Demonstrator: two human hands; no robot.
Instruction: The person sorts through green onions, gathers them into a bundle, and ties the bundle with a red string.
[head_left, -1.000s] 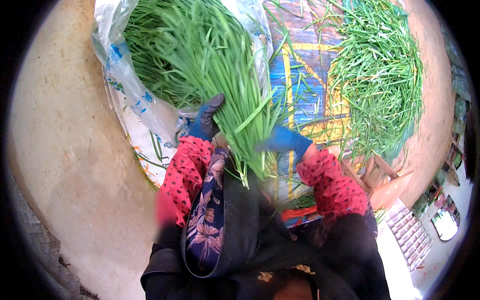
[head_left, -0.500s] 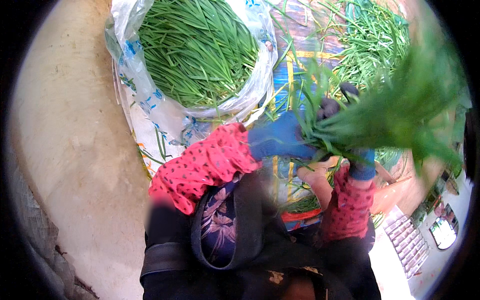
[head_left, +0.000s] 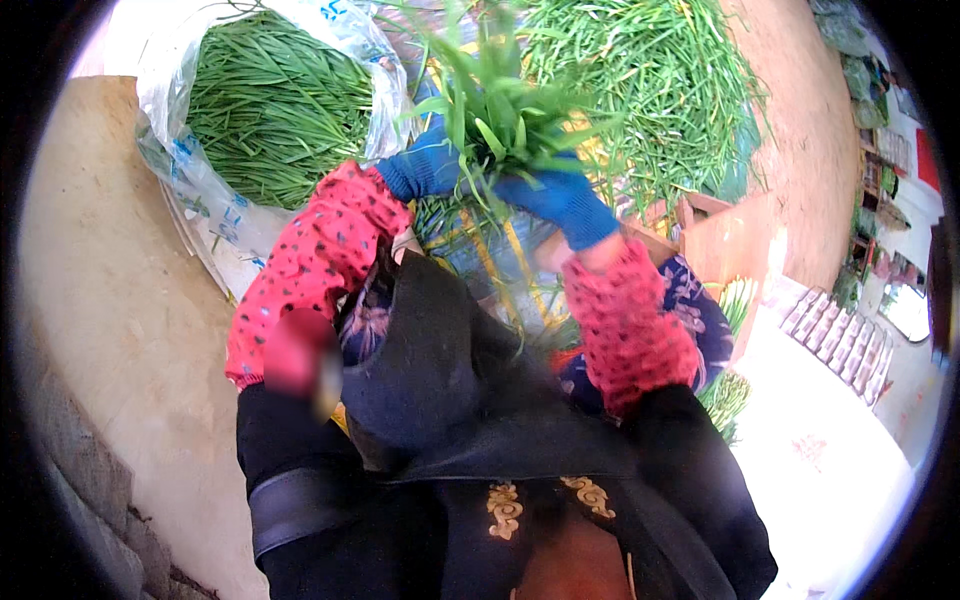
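Both my hands wear blue knitted gloves, below red spotted sleeve covers. Between them, in front of me, is a bunch of garlic chives [head_left: 505,120], its leaf tips splayed and blurred by motion. My left hand [head_left: 428,162] closes around the bunch from the left, its fingers partly hidden behind the leaves. From the right, my right hand [head_left: 562,200] grips its lower part, with the fingertips covered by green. Beyond my left forearm, a clear plastic bag [head_left: 160,105] with blue print stands open, filled with neatly laid chives [head_left: 275,115].
A loose heap of chives [head_left: 650,100] lies at the far right on a colourful sheet with yellow stripes. Near it is an orange-brown panel [head_left: 735,245]. Further right are a white surface [head_left: 820,470] and a ridged tray-like object [head_left: 838,335]. Bare floor [head_left: 100,300] spans the left.
The bunch, which pointed right in a blur, now stands with its tips away from me and further left. My right hand has come out from beneath it. The view has shifted too.
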